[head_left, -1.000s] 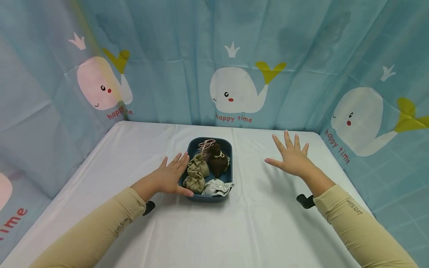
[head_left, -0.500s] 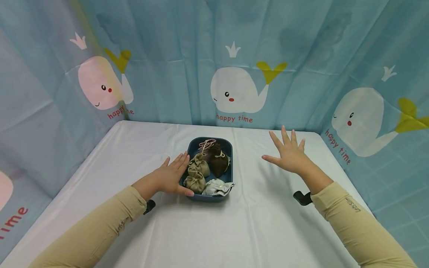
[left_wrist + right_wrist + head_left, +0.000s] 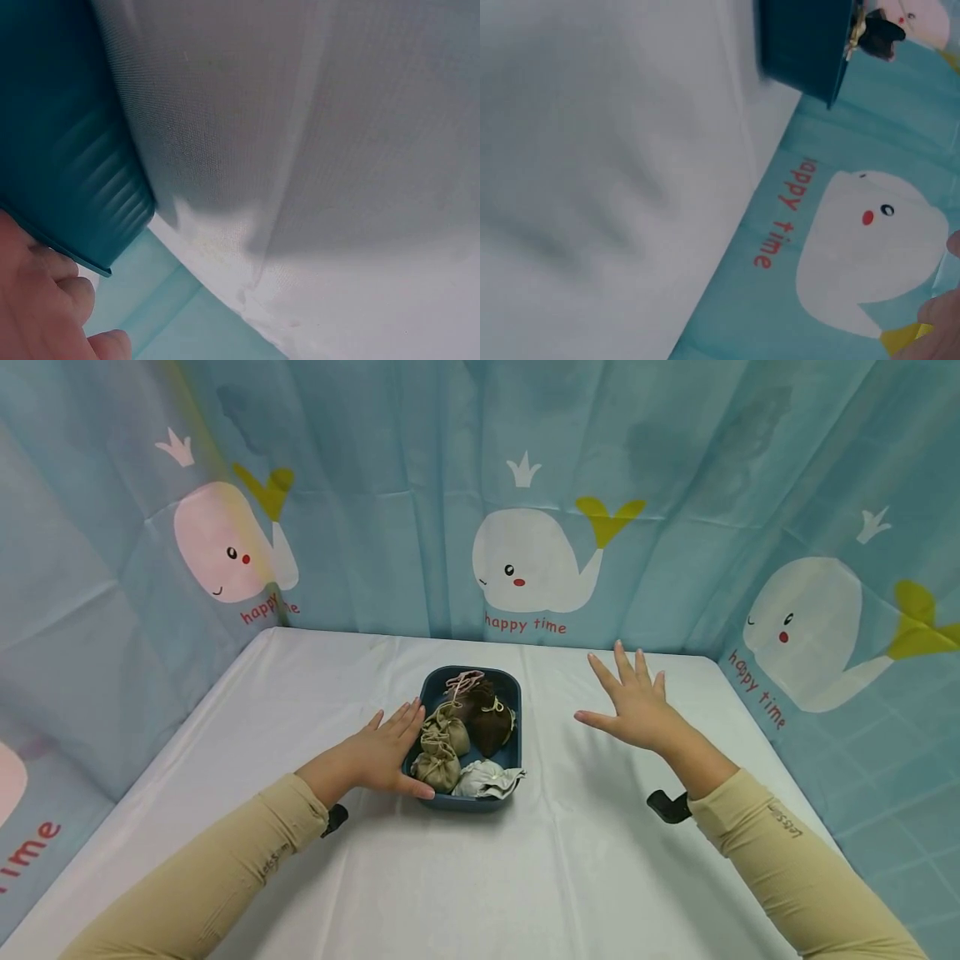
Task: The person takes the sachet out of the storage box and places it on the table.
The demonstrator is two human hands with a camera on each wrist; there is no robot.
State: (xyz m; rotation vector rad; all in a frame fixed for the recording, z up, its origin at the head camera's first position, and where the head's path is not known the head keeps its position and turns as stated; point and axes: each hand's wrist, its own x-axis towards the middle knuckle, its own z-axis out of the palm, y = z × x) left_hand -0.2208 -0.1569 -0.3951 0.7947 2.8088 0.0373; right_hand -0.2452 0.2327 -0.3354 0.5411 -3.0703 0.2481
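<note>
A dark blue plastic tub (image 3: pixel 468 804) stands on the white-covered table, seen in all three views. My left hand (image 3: pixel 381 758) lies along the tub's left rim, fingers straight, thumb at the near left corner. In the left wrist view its fingers (image 3: pixel 60 285) reach the rim. Inside the tub are olive drawstring pouches (image 3: pixel 437 771) on the left, dark brown pouches (image 3: pixel 489 727) at the far right, a pink cord (image 3: pixel 465 681) and a pale grey pouch (image 3: pixel 483 779) at the near end. To the tub's right, my right hand (image 3: pixel 633 710) hovers above the cloth, fingers spread, holding nothing.
White cloth (image 3: pixel 480 893) covers the table. Blue curtains with whale prints (image 3: pixel 532 560) enclose the back and both sides, close to the table's edges. A black wrist mount (image 3: pixel 667 807) hangs below the right forearm, another (image 3: pixel 335 820) below the left.
My right hand has moved left, a little nearer the tub, its fingers still spread. The left hand and the tub have stayed in place.
</note>
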